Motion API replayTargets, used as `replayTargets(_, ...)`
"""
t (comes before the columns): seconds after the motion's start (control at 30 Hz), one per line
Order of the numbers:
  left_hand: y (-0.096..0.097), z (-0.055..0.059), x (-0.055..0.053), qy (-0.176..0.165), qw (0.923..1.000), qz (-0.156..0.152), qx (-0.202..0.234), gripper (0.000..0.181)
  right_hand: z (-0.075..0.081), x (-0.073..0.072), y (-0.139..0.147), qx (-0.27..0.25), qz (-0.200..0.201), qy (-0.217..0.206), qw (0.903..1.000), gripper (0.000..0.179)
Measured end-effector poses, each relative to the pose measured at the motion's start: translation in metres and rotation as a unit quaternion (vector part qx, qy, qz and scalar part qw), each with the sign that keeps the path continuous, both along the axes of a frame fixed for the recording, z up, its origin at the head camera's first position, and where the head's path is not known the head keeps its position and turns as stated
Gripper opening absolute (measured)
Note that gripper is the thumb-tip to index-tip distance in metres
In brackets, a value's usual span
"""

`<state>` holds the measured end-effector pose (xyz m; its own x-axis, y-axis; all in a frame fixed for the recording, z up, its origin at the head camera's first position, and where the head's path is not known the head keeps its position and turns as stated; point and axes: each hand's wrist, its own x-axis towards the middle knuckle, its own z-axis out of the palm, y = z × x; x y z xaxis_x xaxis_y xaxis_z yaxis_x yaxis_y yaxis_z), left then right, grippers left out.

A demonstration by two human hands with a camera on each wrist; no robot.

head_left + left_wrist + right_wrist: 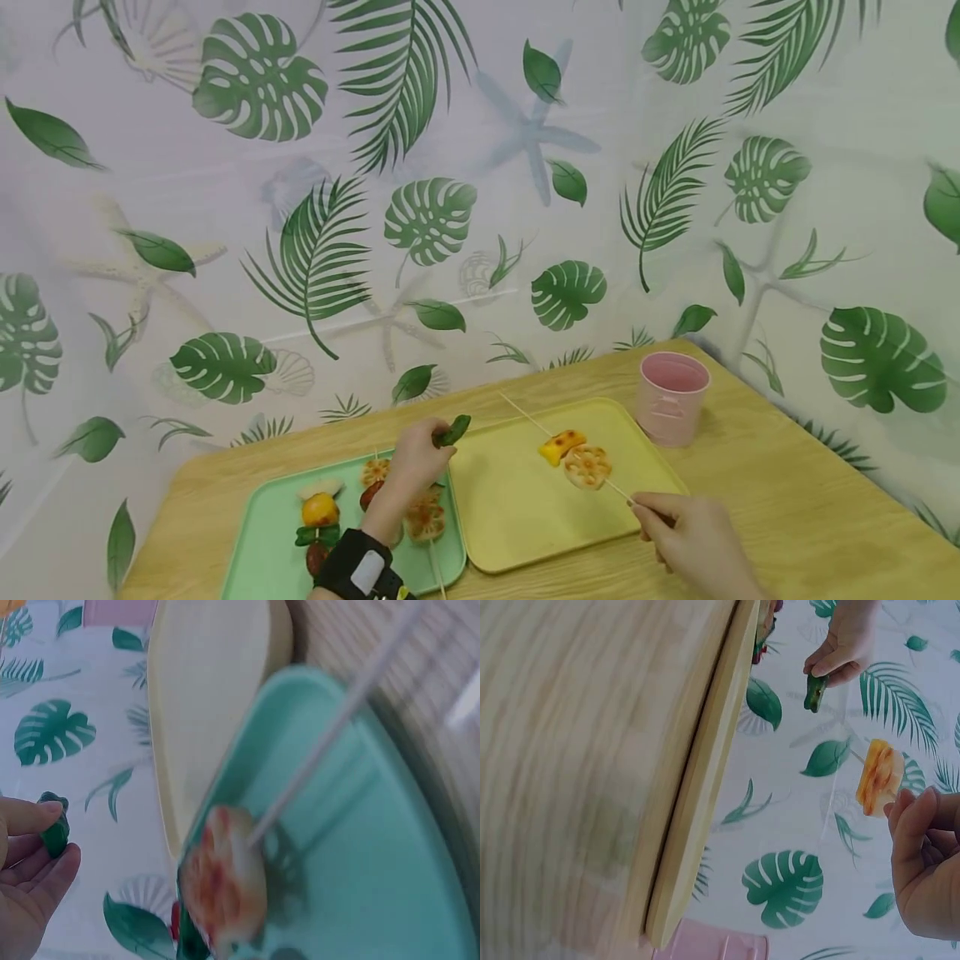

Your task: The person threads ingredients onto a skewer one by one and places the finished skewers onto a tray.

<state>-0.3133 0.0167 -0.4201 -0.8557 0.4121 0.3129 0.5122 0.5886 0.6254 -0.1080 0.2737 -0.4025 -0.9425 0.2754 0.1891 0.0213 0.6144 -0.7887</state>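
Note:
My left hand point(418, 460) pinches a dark green pepper piece point(453, 431) between thumb and fingers, above the seam of the two trays. In the left wrist view the green piece point(55, 825) sticks out past the fingertips. My right hand point(693, 537) grips the near end of a wooden skewer point(621, 493) over the yellow tray point(510, 533). Threaded on this skewer are a browned round lotus root slice point(587, 467) and, beyond it, a yellow pepper piece point(561, 447) with grill marks. The skewer's bare far end points away to the upper left.
A green tray point(255, 533) on the left holds loaded skewers, with an orange ball point(320, 509) and a browned lotus root slice point(425, 518) among the food. A pink bucket point(671, 408) stands behind the yellow tray's right corner. The wooden table point(817, 508) meets a leaf-patterned backdrop.

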Motion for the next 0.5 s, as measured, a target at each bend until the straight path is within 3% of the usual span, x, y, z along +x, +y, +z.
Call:
replayTargets(0.33, -0.028, 0.008, -0.005, 0.027, 0.9993, 0.028, -0.003, 0.027, -0.015, -0.010, -0.023, -0.014, 0.128, 0.025, 0.9914, 0.018)
replayTargets(0.5, -0.031, 0.012, -0.003, 0.033, 0.9990, 0.028, 0.000, 0.028, -0.015, -0.014, -0.033, -0.012, 0.145, 0.027, 0.9890, 0.016)
